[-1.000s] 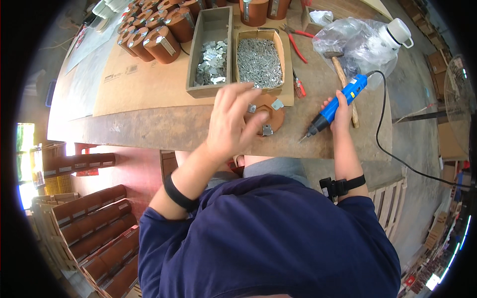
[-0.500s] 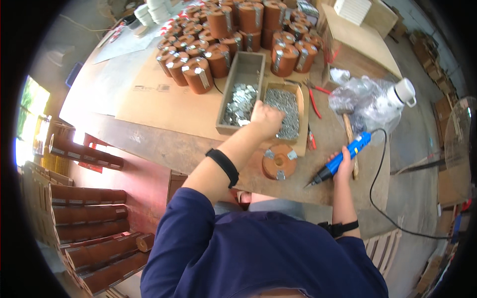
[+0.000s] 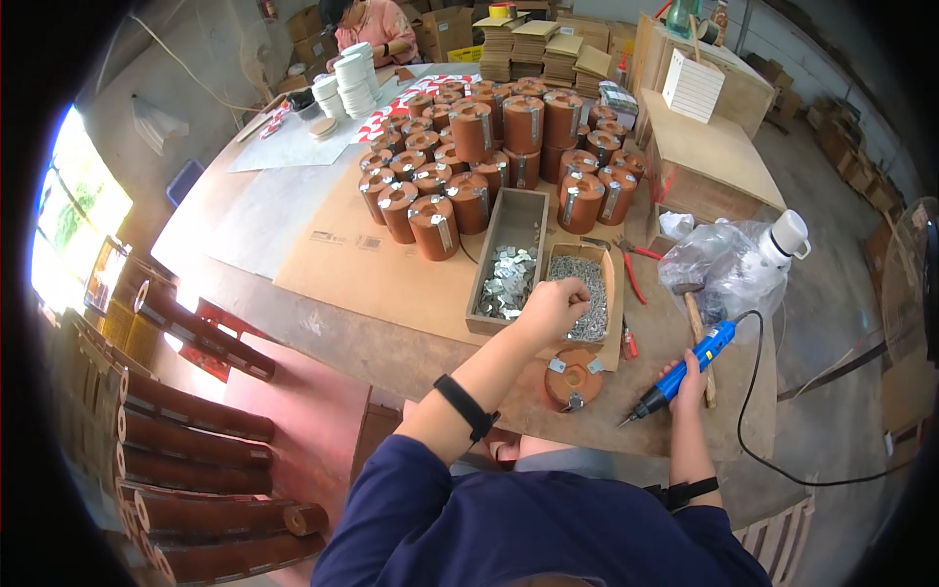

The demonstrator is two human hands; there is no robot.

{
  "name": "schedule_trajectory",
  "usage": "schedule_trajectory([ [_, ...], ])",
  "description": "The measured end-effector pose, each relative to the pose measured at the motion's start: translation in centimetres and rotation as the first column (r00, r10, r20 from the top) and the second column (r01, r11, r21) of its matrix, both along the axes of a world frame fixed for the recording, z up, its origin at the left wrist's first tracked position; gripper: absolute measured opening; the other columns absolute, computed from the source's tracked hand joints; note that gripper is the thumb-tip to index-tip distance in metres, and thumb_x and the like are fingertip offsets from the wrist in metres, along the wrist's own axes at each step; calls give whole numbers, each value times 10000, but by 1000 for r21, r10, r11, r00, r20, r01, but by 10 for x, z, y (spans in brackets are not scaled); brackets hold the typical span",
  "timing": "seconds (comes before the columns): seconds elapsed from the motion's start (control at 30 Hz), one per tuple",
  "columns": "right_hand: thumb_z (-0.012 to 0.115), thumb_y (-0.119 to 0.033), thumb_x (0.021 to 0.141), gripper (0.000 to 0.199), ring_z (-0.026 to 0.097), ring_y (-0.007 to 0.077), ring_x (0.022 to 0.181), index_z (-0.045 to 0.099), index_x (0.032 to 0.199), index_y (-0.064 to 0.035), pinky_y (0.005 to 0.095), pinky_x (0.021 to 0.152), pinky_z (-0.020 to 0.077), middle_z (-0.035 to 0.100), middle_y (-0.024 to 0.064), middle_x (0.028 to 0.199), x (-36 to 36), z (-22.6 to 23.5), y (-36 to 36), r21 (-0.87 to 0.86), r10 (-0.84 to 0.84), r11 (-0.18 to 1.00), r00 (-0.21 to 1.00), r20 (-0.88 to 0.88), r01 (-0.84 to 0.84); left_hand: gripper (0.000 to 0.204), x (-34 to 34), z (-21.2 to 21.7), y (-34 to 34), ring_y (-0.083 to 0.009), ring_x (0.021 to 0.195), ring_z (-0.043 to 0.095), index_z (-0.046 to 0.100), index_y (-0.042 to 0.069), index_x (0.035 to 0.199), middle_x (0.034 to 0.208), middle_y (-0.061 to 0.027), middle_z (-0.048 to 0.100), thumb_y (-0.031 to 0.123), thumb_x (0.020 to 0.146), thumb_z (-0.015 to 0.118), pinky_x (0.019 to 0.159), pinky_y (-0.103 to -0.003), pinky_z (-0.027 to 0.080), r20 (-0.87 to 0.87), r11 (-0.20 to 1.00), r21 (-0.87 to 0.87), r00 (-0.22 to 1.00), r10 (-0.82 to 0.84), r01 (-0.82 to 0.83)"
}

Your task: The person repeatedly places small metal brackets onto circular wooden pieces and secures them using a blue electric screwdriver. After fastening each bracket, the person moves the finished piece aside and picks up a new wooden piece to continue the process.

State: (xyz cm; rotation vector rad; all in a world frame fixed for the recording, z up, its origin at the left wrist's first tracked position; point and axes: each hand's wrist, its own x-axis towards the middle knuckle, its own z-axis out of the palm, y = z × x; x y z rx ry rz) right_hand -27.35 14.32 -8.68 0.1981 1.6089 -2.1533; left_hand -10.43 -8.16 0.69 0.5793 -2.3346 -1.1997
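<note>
My left hand (image 3: pixel 556 307) hovers at the near end of a shallow cardboard box of small screws (image 3: pixel 592 276), its fingers drawn together in a pinch; whatever may be between them is too small to make out. Beside that box, a long grey tray (image 3: pixel 520 212) holds shiny bent metal clips (image 3: pixel 509 279). Just below my left hand, a brown cylinder with a centre hole (image 3: pixel 572 383) lies on the table with metal clips around its top. My right hand (image 3: pixel 689 383) is wrapped round a blue corded electric screwdriver (image 3: pixel 702 354), its bit pointing down toward the table, right of the cylinder.
Several finished-looking brown cylinders (image 3: pixel 433 230) stand clustered behind the tray. To the right lie red-handled pliers (image 3: pixel 634 279), a hammer (image 3: pixel 696 323) and a plastic bag (image 3: pixel 719 259) beside a white bottle (image 3: pixel 785 235). Long brown tubes (image 3: pixel 196 430) are stacked lower left. Another person (image 3: pixel 377 29) works at the far end.
The view has tilted up, bringing the far end of the table and another person into sight. My left hand stays by the screw box, fingers now more clearly pinched. The right hand keeps the screwdriver.
</note>
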Motion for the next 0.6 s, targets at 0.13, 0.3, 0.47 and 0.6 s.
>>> schedule_trajectory([
  [0.13,590,-265,771,272,530,202,552,441,862,-56,354,499,467,505,72,672,0,25,3,-84,8,996,999,50,-4,168,25,21,20,-136,669,597,639,27,919,778,-105,634,100,769,622,616,-241,471,-157,1000,-20,987,-19,16],
  [0.3,535,-315,794,350,502,165,603,471,1031,-65,339,571,441,503,43,702,34,134,-14,-415,78,897,978,-195,-154,137,56,28,49,-92,739,583,630,-25,910,829,-51,635,19,783,605,681,-206,478,-184,862,490,982,-44,130],
  [0.47,476,-290,814,456,470,171,677,383,1175,-27,342,620,429,464,70,790,80,202,-22,-570,42,696,817,-575,-437,130,83,27,79,-155,780,601,618,-37,862,858,-109,623,-66,735,618,702,-264,505,-268,590,780,963,15,208],
  [0.6,455,-288,816,474,470,176,687,363,1192,-15,350,635,431,464,69,792,101,215,-21,-566,5,620,724,-690,-544,128,90,15,91,-168,754,596,595,-27,884,830,-103,614,-48,758,598,684,-275,503,-421,471,810,906,54,349],
])
